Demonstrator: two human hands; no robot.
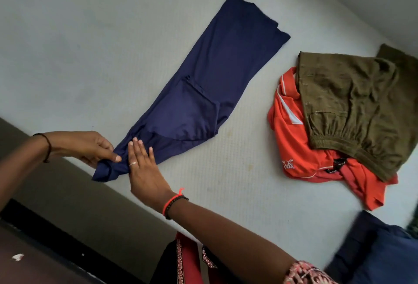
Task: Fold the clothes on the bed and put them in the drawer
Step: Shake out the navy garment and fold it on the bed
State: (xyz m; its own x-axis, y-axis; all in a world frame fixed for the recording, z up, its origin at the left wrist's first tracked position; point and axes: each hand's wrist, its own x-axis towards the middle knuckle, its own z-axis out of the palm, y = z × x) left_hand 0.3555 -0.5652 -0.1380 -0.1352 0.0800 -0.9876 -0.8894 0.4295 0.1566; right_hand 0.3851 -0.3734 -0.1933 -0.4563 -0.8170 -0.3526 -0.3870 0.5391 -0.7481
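A navy garment (203,75) lies stretched out long and flat on the white bed (90,46), running from the near edge of the mattress away towards the far side. Its near end is bunched and narrow, and that is where both hands are.

The left hand (90,148) has its fingers curled, with the thumb pinching the gathered cloth at the very end. That corner is lifted a little, and the tip of the fabric hangs just over the mattress edge. A black thread (48,145) circles that wrist.

The right hand (142,170) lies palm down right beside it. Its fingers are straight and close together, pressing the cloth flat against the bed and gripping nothing. There is a ring (133,164) on one finger and red and black bracelets (172,204) at the wrist.

Off to the right, well apart from the navy piece, is a crumpled orange shirt (294,148) with white trim and a white logo. Olive trousers (352,107) are heaped on top of it and cover its far half, their gathered waistband towards the near side. Nearer the person on the same side, a dark blue cloth (380,252) sits at the bed's corner, blurred and partly cut off by the frame.
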